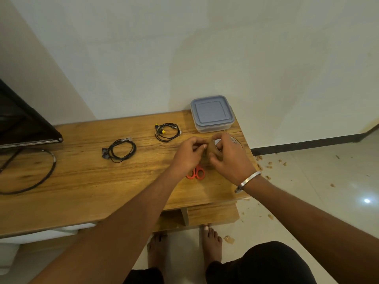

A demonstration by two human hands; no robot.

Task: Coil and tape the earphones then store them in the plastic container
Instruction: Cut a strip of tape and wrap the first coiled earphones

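1. While both hands meet near the desk's [86, 181] right edge, the right hand [229, 154] grips a brown tape roll [213, 149], and the left hand [189, 153] pinches at its side.
2. Two coiled earphones lie flat toward the far edge: the yellow-tipped pair [167, 131] beside the container [212, 113], the grey pair [120, 149] further left.
3. Lid on, the container sits at the far right corner.
4. Orange scissors [196, 173] lie under the wrists, handles toward the near edge.
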